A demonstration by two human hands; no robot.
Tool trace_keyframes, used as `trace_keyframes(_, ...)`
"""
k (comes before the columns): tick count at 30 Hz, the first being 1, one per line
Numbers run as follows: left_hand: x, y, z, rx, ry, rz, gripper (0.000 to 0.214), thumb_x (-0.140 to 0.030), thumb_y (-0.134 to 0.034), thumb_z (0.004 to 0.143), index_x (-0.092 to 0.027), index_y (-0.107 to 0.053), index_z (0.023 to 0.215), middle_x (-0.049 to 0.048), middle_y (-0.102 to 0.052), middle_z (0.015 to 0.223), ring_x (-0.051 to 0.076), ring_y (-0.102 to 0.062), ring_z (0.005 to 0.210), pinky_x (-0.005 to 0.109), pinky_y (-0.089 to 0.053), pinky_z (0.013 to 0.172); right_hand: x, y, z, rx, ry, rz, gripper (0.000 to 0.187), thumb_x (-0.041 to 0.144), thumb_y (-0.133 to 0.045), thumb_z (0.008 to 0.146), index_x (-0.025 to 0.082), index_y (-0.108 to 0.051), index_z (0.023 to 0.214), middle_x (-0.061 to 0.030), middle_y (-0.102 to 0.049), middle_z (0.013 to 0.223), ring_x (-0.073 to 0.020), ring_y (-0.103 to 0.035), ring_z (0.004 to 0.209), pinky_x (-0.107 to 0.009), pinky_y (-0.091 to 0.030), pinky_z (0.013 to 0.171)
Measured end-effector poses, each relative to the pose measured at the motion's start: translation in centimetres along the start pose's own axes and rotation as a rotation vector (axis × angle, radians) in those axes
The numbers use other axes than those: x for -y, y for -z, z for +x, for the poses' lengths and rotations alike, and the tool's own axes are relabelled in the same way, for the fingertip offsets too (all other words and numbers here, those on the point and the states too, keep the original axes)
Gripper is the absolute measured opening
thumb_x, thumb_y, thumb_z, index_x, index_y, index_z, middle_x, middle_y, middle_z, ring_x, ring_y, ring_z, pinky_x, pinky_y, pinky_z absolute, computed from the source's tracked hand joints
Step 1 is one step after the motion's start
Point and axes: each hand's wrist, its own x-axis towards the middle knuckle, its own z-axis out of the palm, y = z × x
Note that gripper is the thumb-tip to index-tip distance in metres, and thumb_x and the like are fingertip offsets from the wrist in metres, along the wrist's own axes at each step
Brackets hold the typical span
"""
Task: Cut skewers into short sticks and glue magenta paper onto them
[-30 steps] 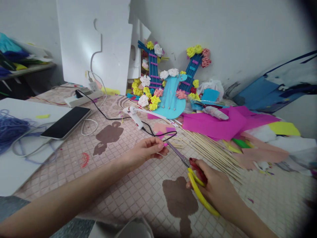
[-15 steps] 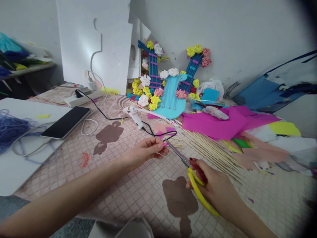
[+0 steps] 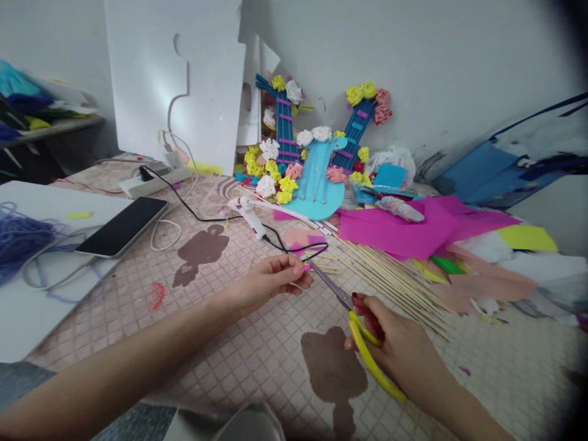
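Observation:
My right hand [image 3: 399,343] grips a pair of scissors [image 3: 340,294] by yellow and red handles, the blades pointing up and left. Their tips reach my left hand [image 3: 280,275], which is closed in a pinch on a small bright pink piece of paper [image 3: 307,268]. Most of that piece is hidden by the fingers. Just behind the hands lie a black cord and the white glue gun [image 3: 250,219] it runs from. Thin wooden sticks [image 3: 395,282] lie spread on the table to the right of the blades.
Behind stand blue guitar-shaped decorations [image 3: 316,184] trimmed with paper flowers. Magenta paper sheets [image 3: 404,229] and scraps cover the right side. On the left are a phone [image 3: 124,228], a purple yarn heap [image 3: 22,239] and a power strip [image 3: 154,180]. A white board [image 3: 184,79] leans on the wall.

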Motion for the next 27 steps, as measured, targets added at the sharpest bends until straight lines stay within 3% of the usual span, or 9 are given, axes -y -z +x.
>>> trace_keyframes(7, 0.06, 0.13, 0.03, -0.002, 0.007, 0.0, 0.028, -0.038, -0.073, 0.075, -0.015, -0.058, 0.079, 0.0026, -0.064, 0.081, 0.012, -0.059, 0.077, 0.025, -0.042, 0.072, -0.07, -0.03, 0.0, -0.042, 0.009, 0.021, 0.038, 0.042, -0.06, 0.077, 0.022, -0.053, 0.109, -0.0026, -0.074, 0.085, -0.0209, -0.07, 0.072, -0.028, -0.05, 0.061)
trace_keyframes(16, 0.09, 0.05, 0.07, 0.002, 0.004, 0.015, 0.028, -0.038, -0.071, 0.077, -0.014, -0.058, 0.077, 0.0036, -0.065, 0.08, 0.013, -0.059, 0.078, 0.025, -0.042, 0.071, -0.28, 0.22, 0.24, -0.041, -0.028, -0.011, 0.028, 0.038, -0.059, 0.077, 0.023, -0.055, 0.099, -0.0002, -0.071, 0.074, -0.0194, -0.067, 0.063, -0.027, -0.047, 0.056)
trace_keyframes(27, 0.2, 0.19, 0.14, 0.017, 0.001, 0.022, 0.028, -0.04, -0.07, 0.077, -0.014, -0.058, 0.077, 0.003, -0.064, 0.08, 0.012, -0.058, 0.075, 0.025, -0.042, 0.072, 0.24, 0.52, 0.24, 0.028, -0.063, 0.018, 0.031, 0.042, -0.047, 0.085, 0.021, -0.054, 0.106, -0.0033, -0.072, 0.082, -0.0215, -0.068, 0.074, -0.03, -0.047, 0.062)
